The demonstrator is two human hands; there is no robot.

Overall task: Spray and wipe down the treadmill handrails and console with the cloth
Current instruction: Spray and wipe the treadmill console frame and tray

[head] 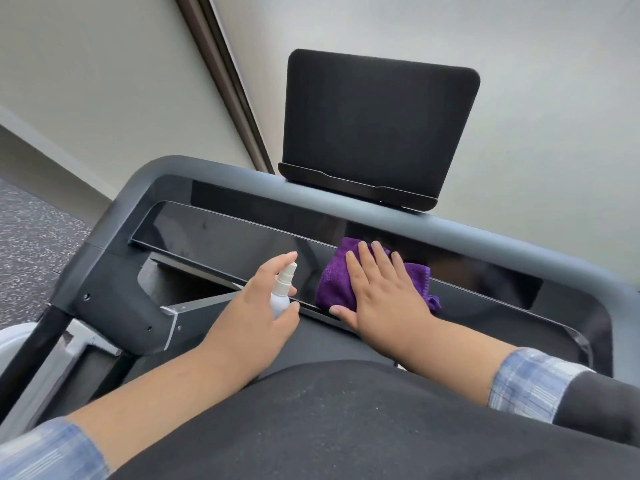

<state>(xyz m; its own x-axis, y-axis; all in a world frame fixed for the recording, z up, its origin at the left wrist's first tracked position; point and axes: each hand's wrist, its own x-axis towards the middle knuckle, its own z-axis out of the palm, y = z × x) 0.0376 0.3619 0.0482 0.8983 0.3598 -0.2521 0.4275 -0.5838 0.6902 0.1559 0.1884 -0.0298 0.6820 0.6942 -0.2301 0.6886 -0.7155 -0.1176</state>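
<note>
Wiping the glossy black console panel [221, 233] with a purple microfibre cloth [332, 282], small white spray bottle [281, 292] held ready.

Right hand [381, 292] laid flat on the cloth, fingers straight and slightly spread, palm pressing the fabric against the panel just right of its middle, probably to spread pressure over a wide patch. Left hand [256, 306] just left of the cloth, fingers curled round the bottle, index finger up by the nozzle, which seems aimed at the unwiped stretch of panel further left, likely for the next spray. Above the panel, the grey curved plastic handrail frame [485, 233], with a dark rectangular screen [377, 123] mounted on top. Below the panel, checked shirt cuffs [533, 379] pushed back, presumably to stay dry.
</note>
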